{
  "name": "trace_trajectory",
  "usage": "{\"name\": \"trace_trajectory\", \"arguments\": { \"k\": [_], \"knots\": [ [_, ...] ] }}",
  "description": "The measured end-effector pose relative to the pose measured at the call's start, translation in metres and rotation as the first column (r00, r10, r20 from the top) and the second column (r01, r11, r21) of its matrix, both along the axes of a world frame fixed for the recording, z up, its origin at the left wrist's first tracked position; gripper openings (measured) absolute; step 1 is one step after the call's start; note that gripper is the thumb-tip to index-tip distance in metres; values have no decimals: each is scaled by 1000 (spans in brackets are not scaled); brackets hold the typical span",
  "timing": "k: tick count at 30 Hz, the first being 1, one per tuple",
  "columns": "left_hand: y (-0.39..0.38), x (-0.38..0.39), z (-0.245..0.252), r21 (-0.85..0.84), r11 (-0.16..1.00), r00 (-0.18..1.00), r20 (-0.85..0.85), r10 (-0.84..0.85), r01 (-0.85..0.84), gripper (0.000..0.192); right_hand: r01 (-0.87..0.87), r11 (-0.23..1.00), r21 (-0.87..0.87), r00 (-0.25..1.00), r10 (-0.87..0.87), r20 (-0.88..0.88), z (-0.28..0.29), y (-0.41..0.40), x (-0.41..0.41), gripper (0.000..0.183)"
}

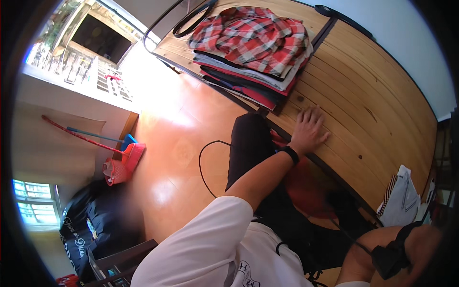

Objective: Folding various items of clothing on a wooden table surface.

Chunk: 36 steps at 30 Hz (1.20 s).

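My left hand [309, 128] lies palm down on the wooden tabletop [358, 118], fingers a little apart, with nothing in it. A black band [289, 154] circles that wrist. Just beyond the fingers stands a stack of folded clothes [247, 80], topped by a red, black and white plaid shirt [254, 37]. At the lower right edge my right hand [425, 247] is blurred and partly cut off, raised near a black device [389, 258] with a strap and cable. Whether its fingers hold anything cannot be made out. White folded cloth [403, 199] sits on the table's right end.
A black belt-like loop [193, 19] lies at the table's far left corner. Against the left wall are a red broom [135, 158], a blue dustpan [129, 141] and a red plastic basket [115, 171]. A black cable [201, 168] hangs beside my knee. A dark chair [122, 258] stands lower left.
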State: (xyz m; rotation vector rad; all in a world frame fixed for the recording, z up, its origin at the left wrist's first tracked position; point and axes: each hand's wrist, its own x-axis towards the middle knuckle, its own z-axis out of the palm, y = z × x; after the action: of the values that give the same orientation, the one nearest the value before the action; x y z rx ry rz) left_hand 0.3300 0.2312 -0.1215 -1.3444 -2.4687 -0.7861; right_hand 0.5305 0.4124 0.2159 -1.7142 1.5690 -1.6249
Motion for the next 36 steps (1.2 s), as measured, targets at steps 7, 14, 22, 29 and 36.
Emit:
{"name": "trace_trajectory", "arguments": {
  "k": [7, 14, 22, 29, 36],
  "knots": [
    [0, -1, 2, -4, 1000, 999, 38, 6, -5, 67, -69, 997, -23, 998, 69, -8, -9, -11, -38, 21],
    [-1, 1, 5, 2, 1000, 998, 64, -4, 3, 70, -121, 991, -57, 993, 120, -8, -19, -11, -56, 21],
    [1, 2, 7, 14, 1000, 999, 51, 10, -11, 70, -126, 986, -108, 992, 127, 1, -30, -12, -54, 20],
    [-1, 2, 8, 12, 1000, 998, 63, 1, -2, 67, -126, 987, -100, 991, 131, 41, -24, -6, -48, 20],
    [-2, 1, 5, 28, 1000, 998, 57, 4, -6, 69, -127, 983, -131, 990, 133, 39, -28, -9, -52, 20]
  ]
}}
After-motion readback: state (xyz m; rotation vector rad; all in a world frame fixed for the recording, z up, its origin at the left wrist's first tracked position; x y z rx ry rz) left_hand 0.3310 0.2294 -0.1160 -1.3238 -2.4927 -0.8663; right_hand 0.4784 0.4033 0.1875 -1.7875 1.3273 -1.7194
